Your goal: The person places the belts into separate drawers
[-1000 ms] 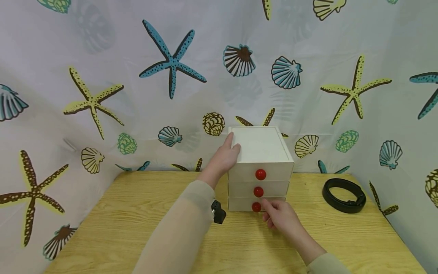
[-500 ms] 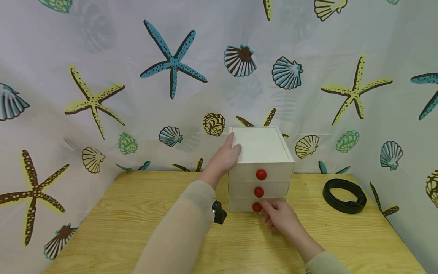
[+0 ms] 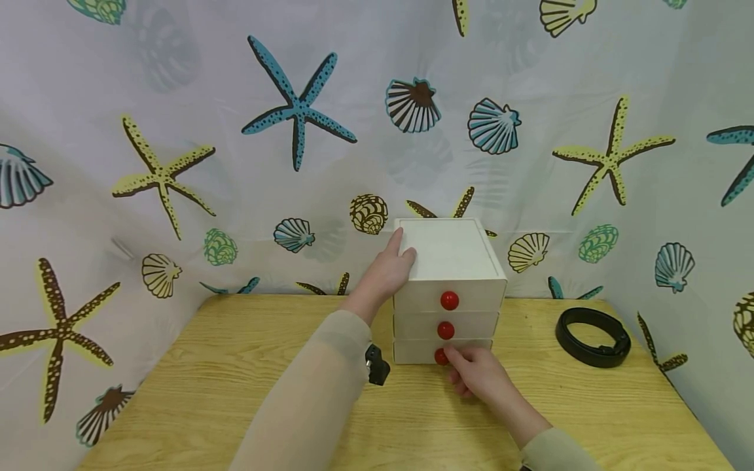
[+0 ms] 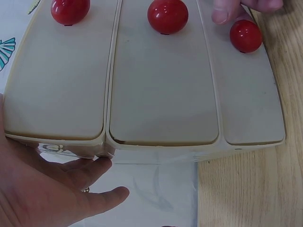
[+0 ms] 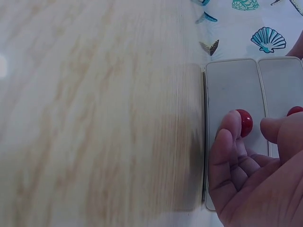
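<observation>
A white three-drawer box (image 3: 448, 252) stands on the wooden table, each drawer front bearing a round red knob. My left hand (image 3: 385, 271) lies against the box's upper left edge, with fingers extended; the left wrist view shows them along its side. At the bottom drawer, my right hand (image 3: 480, 373) is beside the lowest red knob (image 4: 245, 36). In the right wrist view, its bent fingers are close against one side of the knob, while the thumb stands a little apart on the other. The thumb partly covers that knob in the head view. All drawers look closed.
A coiled black belt (image 3: 592, 337) lies on the table (image 3: 247, 373) to the right of the box. Behind hangs a white curtain (image 3: 330, 183) printed with starfish and shells, which also runs along both sides.
My right hand has shifted slightly left, and its thumb now overlaps the lowest knob more. The left hand and the box stay in place.
</observation>
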`<state>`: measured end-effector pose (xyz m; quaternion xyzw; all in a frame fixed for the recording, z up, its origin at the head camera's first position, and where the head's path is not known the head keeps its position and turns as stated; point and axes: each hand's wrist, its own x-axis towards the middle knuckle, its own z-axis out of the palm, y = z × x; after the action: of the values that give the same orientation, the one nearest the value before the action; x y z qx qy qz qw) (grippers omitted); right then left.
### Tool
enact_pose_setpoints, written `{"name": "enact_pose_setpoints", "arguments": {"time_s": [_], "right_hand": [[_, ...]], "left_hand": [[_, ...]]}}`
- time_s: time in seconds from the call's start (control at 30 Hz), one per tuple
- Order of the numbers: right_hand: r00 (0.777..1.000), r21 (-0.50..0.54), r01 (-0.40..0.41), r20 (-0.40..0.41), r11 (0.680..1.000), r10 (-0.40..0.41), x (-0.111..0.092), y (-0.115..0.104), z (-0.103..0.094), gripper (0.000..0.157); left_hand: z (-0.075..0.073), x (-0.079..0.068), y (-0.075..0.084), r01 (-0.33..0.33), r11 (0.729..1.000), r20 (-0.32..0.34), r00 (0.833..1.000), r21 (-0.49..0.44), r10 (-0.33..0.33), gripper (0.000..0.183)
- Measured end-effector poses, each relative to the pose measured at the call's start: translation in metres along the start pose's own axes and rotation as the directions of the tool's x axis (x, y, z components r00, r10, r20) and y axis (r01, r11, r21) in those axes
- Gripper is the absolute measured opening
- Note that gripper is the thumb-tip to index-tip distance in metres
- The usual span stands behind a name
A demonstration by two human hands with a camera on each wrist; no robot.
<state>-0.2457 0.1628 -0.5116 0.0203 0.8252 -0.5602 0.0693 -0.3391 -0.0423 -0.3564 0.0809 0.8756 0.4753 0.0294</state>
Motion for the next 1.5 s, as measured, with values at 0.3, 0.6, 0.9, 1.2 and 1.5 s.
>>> {"name": "enact_pose_setpoints", "arguments": {"time_s": [0.3,0.6,0.9,1.2,1.5], "right_hand": [[1.0,-0.007,0.013,0.024,1.0,-0.013,-0.012,-0.015,0.0,0.054],[1.0,0.003,-0.011,-0.02,1.0,0.011,-0.015,-0.019,0.009,0.047],[0.999,0.011,-0.022,-0.028,1.0,0.022,-0.013,-0.017,0.015,0.05],[1.0,0.038,-0.015,-0.027,0.999,0.016,-0.013,-0.015,0.016,0.051],[0.999,0.049,-0.02,-0.028,0.999,0.022,-0.012,-0.012,0.018,0.053]], "left_hand": [[0.001,0.001,0.0,0.007,1.0,-0.001,1.0,0.008,-0.007,0.07],[0.0,-0.001,0.002,0.014,1.0,-0.004,1.0,0.011,-0.014,0.07],[0.0,-0.002,0.003,0.002,1.0,-0.004,1.0,0.007,-0.002,0.07],[0.001,0.0,0.002,0.011,1.0,-0.005,1.0,0.012,-0.011,0.07],[0.0,-0.003,0.002,0.014,1.0,-0.002,1.0,-0.021,-0.014,0.07]]}}
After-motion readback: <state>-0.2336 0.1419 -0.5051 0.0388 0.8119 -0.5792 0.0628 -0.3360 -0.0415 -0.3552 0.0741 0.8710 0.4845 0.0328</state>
